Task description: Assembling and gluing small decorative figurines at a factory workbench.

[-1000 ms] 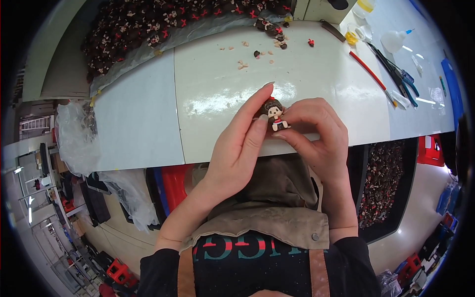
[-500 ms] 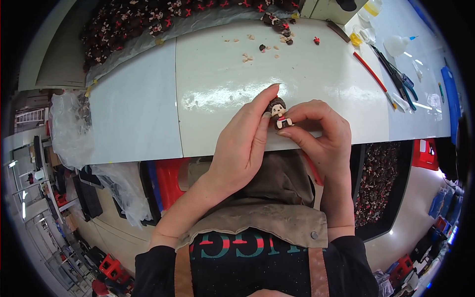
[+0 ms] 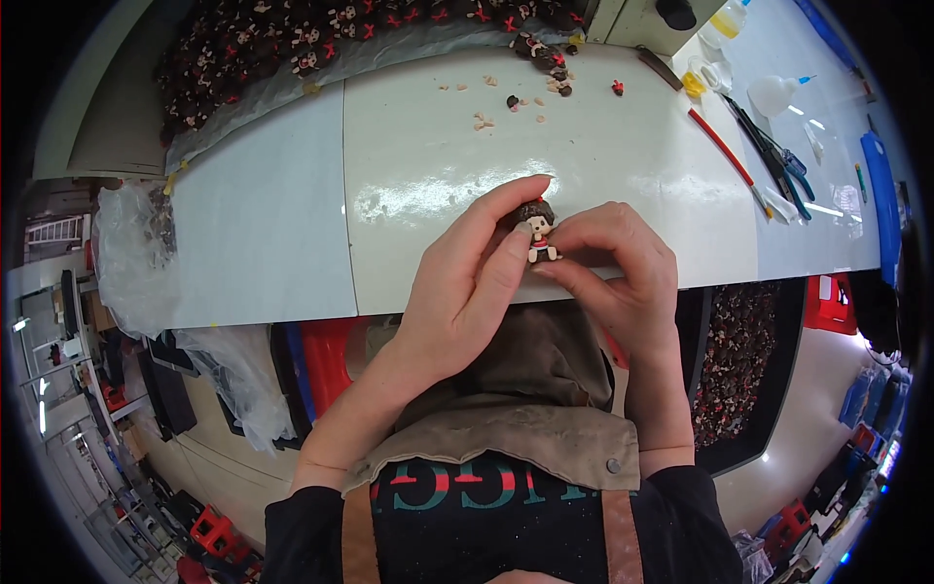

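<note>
"Shifted slightly left since the earlier frame: one small brown-haired, cream-faced seated figurine (image 3: 542, 240), between both hands."

"Hands?"

"Bare left hand (image 3: 465, 277) curled around its head; bare right hand (image 3: 621, 261) pinched its lower side. I judged the step close handling; the next move called for steadiness."

"Hidden?"

"Its back; I couldn't tell what the fingertips covered."

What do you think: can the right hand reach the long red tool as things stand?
Probably yes: the long red tool lies beyond the right hand with nothing visible between them, though this hand holds the small figurine.
</note>
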The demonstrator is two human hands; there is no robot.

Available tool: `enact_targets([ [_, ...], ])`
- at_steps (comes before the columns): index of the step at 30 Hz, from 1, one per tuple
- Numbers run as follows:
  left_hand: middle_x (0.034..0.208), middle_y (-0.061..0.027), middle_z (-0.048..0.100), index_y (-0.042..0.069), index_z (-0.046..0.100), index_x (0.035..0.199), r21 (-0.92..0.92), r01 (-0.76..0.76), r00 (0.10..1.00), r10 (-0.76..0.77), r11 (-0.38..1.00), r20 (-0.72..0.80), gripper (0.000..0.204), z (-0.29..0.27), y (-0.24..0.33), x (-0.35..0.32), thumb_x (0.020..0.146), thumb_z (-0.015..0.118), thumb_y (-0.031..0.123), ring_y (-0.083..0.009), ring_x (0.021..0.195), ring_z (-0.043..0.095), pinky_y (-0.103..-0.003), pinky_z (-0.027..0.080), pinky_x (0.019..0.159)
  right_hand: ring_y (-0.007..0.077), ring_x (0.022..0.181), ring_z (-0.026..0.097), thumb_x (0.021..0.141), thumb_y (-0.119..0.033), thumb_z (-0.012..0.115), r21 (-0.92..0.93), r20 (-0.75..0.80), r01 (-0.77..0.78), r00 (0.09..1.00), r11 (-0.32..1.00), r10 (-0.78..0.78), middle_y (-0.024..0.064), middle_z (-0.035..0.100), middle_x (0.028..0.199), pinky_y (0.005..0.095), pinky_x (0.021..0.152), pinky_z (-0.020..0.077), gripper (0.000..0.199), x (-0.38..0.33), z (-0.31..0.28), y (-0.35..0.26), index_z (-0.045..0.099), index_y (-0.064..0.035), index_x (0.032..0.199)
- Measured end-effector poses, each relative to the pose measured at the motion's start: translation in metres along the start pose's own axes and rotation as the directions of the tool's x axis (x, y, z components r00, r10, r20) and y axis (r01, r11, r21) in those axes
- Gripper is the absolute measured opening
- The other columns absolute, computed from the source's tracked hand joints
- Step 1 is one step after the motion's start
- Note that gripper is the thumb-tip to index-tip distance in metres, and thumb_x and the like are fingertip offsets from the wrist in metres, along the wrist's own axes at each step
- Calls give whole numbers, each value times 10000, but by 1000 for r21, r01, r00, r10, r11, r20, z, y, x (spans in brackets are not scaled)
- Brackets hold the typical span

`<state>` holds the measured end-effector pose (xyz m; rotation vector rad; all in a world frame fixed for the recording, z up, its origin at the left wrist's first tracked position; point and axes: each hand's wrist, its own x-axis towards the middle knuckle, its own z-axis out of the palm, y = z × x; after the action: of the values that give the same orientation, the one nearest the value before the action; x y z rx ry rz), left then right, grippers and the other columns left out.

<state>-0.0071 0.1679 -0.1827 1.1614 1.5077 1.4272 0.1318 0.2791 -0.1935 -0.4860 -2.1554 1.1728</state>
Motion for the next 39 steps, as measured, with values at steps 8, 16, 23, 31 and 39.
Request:
enact_targets([
  [8,1191,-67,540,-3,436,1330,-257,128,992,-119,958,50,383,-4,5,4,956,413,76,-106,1053,520,-244,414,909,208,765,631,753,-1,688,127,-143,-17,989,992,35,83,629,829,285,633,507,194,8,2,-2,644,-22,941],
  [16,1219,-71,537,-3,443,1334,-174,143,990,-137,974,43,385,-5,10,5,958,410,77,-107,1067,518,-247,435,899,206,789,638,765,30,664,-19,-128,54,990,998,-56,97,655,871,284,680,507,163,6,3,1,658,-14,922],
  [23,1190,-77,555,-8,453,1323,-224,171,985,-162,959,56,377,-7,4,7,957,414,75,-103,1040,533,-250,462,873,201,776,639,771,27,659,-7,-112,28,993,1000,-29,96,653,861,280,666,504,152,6,3,0,659,-13,917],
  [31,1172,-85,562,-20,454,1316,-325,248,969,-231,913,90,371,-7,9,10,961,405,75,-112,1011,552,-262,475,864,186,785,643,778,28,656,14,-91,-13,996,1000,14,92,650,871,272,668,514,146,7,2,0,655,-6,920],
  [39,1171,-80,559,-1,449,1330,-254,196,980,-188,947,57,380,-6,4,7,961,411,85,-113,1016,551,-254,467,869,166,815,656,772,52,656,51,-86,-17,996,999,22,80,652,894,264,709,536,217,5,6,1,631,-7,979],
])
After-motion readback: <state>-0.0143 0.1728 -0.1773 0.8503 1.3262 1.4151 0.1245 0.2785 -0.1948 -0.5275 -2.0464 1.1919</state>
